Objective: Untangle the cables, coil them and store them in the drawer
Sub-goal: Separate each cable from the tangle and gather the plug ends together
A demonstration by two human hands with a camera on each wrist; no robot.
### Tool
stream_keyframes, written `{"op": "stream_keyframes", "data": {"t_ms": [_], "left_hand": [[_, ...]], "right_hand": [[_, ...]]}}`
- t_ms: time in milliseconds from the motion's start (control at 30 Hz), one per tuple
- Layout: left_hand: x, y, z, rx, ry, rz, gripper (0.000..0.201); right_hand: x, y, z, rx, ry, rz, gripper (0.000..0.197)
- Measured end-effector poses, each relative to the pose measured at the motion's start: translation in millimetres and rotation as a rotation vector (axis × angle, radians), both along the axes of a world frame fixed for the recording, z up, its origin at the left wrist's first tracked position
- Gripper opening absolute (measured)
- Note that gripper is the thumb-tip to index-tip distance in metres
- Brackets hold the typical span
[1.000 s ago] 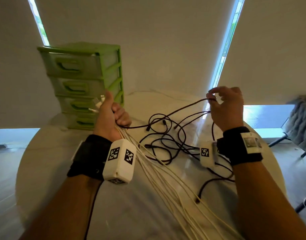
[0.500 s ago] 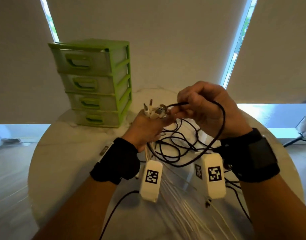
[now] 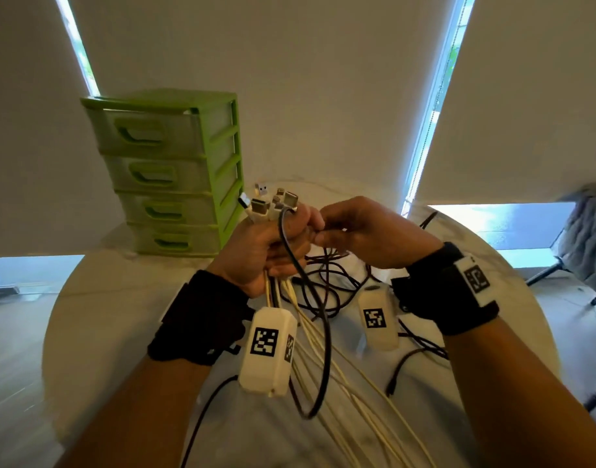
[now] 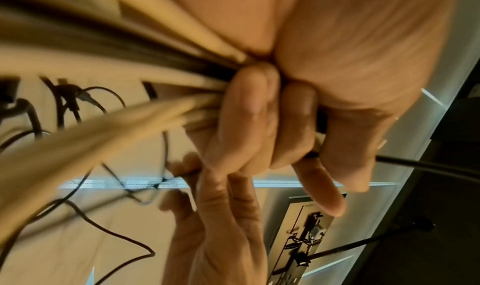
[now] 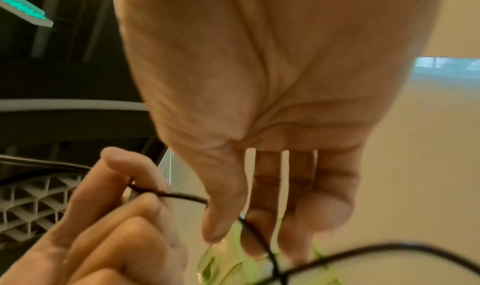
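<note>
Left grip: the left hand (image 3: 268, 248) is fisted tight round a bundle of thin cream-white cables (image 3: 350, 383); the left wrist view shows fingers (image 4: 241, 113) curled over the strands. Their metal and white plug ends (image 3: 269, 206) fan out above the fist, probably so the ends stay gathered and sorted.

Right grip: the right hand (image 3: 367, 234) pinches a thin black cable (image 3: 318, 319) between thumb and fingertips, right against the left fist. The right wrist view shows the strand passing from the left fingers to the right thumb (image 5: 223, 203). It looks like the black end is being handed into the bundle.

Black cable: from the fist it drops in a long loop beside the white wrist camera housing (image 3: 268, 352), hanging free above the table.

Remaining tangle: more dark cables (image 3: 337, 282) lie knotted on the round pale marble-look table (image 3: 121, 298) under the right hand, one loose plug end (image 3: 391, 388) nearer the body.

Drawer: the green plastic four-drawer unit (image 3: 168, 173) stands at the far left of the table, all drawers closed, well apart from both hands.

Progress: the cream cables trail straight off the near edge, so separating seems well along; coiling and storing are not yet begun.
</note>
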State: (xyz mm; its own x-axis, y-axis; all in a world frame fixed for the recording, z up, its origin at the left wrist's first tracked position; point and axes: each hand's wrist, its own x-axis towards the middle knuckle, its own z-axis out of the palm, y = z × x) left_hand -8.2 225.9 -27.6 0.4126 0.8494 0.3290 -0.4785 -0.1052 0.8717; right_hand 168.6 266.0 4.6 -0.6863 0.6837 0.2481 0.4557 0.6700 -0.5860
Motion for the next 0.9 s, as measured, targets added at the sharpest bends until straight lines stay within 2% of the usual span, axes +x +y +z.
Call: {"op": "stream_keyframes", "data": {"t_ms": [167, 367, 433, 500, 567, 633, 667, 733, 767, 833, 900], "left_hand": [[3, -10, 14, 0.082, -0.058, -0.027, 0.03], [3, -26, 24, 0.19, -0.046, -0.197, 0.026], [6, -28, 26, 0.212, -0.015, -0.238, 0.023], [10, -31, 29, 0.209, 0.06, -0.208, 0.024], [16, -32, 34, 0.199, 0.192, -0.096, 0.027], [26, -34, 43, 0.258, 0.377, -0.014, 0.019], [33, -36, 50, 0.309, 0.488, -0.003, 0.024], [49, -38, 66, 0.431, 0.722, 0.01, 0.046], [58, -38, 73, 0.479, 0.802, 0.027, 0.052], [72, -38, 83, 0.545, 0.863, 0.063, 0.053], [80, -36, 87, 0.561, 0.85, 0.11, 0.049]], "right_hand": [[35, 20, 13, 0.405, -0.131, -0.409, 0.017], [101, 51, 20, 0.514, -0.162, -0.668, 0.017], [123, 56, 22, 0.503, -0.203, -0.768, 0.017], [144, 62, 19, 0.414, -0.396, -0.9, 0.022], [156, 60, 20, 0.236, -0.585, -0.986, 0.03], [155, 49, 28, 0.08, -0.607, -0.947, 0.03], [150, 40, 35, 0.051, -0.551, -0.869, 0.028], [130, 11, 50, -0.016, -0.388, -0.596, 0.03], [118, -8, 55, -0.11, -0.27, -0.428, 0.036], [98, -45, 62, -0.325, -0.131, -0.181, 0.043], [92, -62, 58, -0.388, -0.224, -0.098, 0.035]]}}
